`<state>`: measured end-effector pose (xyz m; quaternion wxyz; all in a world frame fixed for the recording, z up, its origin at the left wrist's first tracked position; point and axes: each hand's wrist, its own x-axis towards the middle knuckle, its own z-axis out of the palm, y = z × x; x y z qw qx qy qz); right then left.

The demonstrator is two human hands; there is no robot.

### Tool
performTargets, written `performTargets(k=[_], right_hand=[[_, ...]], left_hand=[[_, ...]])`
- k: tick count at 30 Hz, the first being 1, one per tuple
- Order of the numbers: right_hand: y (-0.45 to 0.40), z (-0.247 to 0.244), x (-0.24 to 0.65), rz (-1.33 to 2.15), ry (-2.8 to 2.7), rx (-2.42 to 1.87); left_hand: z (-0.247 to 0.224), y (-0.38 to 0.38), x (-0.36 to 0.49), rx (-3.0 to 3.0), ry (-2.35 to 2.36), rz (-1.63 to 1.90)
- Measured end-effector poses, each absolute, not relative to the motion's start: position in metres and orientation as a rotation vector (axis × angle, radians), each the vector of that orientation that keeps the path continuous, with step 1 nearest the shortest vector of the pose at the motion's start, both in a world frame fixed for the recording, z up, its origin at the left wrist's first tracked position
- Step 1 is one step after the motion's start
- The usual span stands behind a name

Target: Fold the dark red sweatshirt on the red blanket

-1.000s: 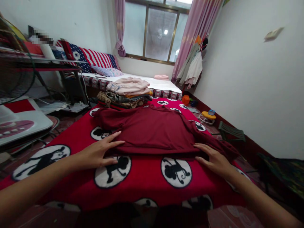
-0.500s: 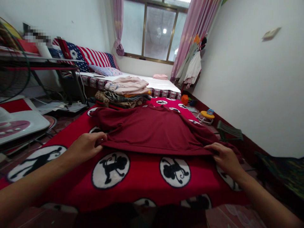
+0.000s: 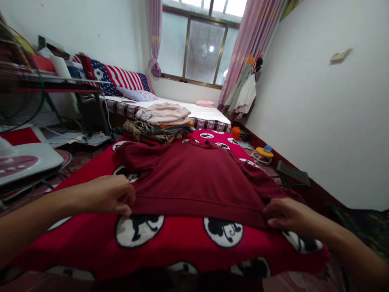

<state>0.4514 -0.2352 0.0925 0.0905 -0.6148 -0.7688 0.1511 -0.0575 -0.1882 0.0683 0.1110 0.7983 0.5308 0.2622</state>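
Observation:
A dark red long-sleeved shirt (image 3: pixel 197 182) lies spread on the red blanket (image 3: pixel 182 239) with monkey prints, its collar away from me and its hem towards me. My left hand (image 3: pixel 117 195) pinches the left corner of the hem. At the right corner of the hem, my right hand (image 3: pixel 281 213) has its fingers closed on the cloth. Both sleeves stretch outwards, the right one partly behind my right hand.
Behind the shirt stands a pile of folded clothes (image 3: pixel 164 121). Further back is a bed (image 3: pixel 179 106) below the window. A desk (image 3: pixel 60 83) is at the left; a yellow stool (image 3: pixel 263 153) and a green folding stool (image 3: pixel 293 174) stand at the right.
The hem has come down flat and nearer to me, with both hands lower. More of the shirt's front and collar shows. The view has tilted up slightly.

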Motion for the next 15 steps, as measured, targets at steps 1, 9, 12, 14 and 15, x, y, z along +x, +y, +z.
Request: performTargets(k=[1, 9, 12, 14, 15], right_hand=[[-0.226, 0.100, 0.436, 0.407, -2.294, -1.782], [-0.102, 0.075, 0.328, 0.107, -2.177, -1.581], [-0.076, 0.038, 0.348, 0.058, -2.012, -2.159], [-0.069, 0.030, 0.360, 0.033, -1.932, -2.405], [-0.066, 0.031, 0.362, 0.031, -1.925, -2.472]], left_hand=[[0.068, -0.181, -0.041, 2.365, 1.526, 0.749], [0.058, -0.070, 0.066, 2.524, 1.291, 0.480], [0.036, -0.037, 0.055, 2.398, 1.731, 0.323], [0.023, -0.027, 0.047, 2.342, 1.940, 0.292], [0.018, -0.025, 0.044, 2.340, 1.980, 0.292]])
